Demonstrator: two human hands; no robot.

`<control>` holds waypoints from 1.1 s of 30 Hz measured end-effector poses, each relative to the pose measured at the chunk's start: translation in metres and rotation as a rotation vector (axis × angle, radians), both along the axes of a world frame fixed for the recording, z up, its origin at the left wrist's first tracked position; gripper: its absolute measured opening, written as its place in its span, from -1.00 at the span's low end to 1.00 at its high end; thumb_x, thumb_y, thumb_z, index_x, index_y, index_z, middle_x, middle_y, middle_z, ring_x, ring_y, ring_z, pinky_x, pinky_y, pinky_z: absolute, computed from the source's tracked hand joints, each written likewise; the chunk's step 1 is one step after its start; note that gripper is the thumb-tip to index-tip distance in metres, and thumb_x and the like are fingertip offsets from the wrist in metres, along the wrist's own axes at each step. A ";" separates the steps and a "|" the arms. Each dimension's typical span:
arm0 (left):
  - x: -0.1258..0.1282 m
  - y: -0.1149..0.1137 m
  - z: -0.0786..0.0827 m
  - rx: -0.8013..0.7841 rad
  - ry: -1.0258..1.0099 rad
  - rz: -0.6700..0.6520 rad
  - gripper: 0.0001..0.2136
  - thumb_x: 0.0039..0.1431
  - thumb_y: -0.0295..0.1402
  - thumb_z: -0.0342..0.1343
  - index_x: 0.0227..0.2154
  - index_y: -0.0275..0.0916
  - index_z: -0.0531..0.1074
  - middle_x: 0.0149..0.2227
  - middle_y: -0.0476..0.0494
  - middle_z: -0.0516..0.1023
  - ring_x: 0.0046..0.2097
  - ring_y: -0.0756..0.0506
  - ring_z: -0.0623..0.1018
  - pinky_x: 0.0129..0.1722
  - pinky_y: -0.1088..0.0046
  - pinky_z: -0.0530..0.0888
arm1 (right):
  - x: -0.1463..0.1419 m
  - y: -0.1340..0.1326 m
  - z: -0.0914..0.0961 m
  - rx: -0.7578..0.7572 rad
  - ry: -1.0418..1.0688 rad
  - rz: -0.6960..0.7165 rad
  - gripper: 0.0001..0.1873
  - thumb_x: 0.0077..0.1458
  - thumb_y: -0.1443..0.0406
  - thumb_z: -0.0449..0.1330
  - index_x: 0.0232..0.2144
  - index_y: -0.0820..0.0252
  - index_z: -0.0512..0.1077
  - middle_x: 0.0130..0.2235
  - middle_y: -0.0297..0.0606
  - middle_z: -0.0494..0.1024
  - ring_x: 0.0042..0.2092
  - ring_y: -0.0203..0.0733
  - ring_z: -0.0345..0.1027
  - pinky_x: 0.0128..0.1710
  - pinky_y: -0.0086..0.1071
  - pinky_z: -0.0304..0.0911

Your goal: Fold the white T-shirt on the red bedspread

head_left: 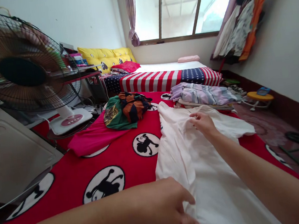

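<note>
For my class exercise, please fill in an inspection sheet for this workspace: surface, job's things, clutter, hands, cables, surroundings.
Surface: red cover with monkey prints.
Job's things: white garment, spread out, creased.
Clutter: green garment, orange-and-dark garment and pink garment, heaped; lilac garment atop a pile.
Hands: right hand at the white garment's far part, grip unclear; left hand over its near part, fingers parted.
Cables: pale cord, lower left.
Surroundings: fan, window, hanging clothes.
</note>
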State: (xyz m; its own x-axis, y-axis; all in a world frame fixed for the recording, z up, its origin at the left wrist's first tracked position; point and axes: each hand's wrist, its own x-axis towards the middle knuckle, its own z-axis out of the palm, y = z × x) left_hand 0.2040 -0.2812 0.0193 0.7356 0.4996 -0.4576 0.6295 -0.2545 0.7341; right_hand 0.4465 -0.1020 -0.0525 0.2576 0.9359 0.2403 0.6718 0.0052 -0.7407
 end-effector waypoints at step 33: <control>0.027 0.127 -0.046 1.036 0.204 0.441 -0.66 0.23 -0.24 0.01 -0.02 -0.25 0.47 0.05 -0.29 0.44 0.07 -0.21 0.44 -0.01 0.34 0.40 | -0.010 -0.013 0.028 -0.143 -0.630 0.110 -0.75 0.05 0.13 0.15 -0.33 0.04 0.59 -0.27 -0.25 0.54 -0.28 -0.14 0.40 -0.35 -0.34 0.15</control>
State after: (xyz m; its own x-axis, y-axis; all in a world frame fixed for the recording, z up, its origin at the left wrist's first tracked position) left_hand 0.2310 -0.1542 -0.0271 0.3621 0.9023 0.2338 0.8976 -0.4052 0.1738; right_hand 0.4364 -0.1155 -0.0243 0.0094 0.9827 0.1850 0.9785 0.0291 -0.2041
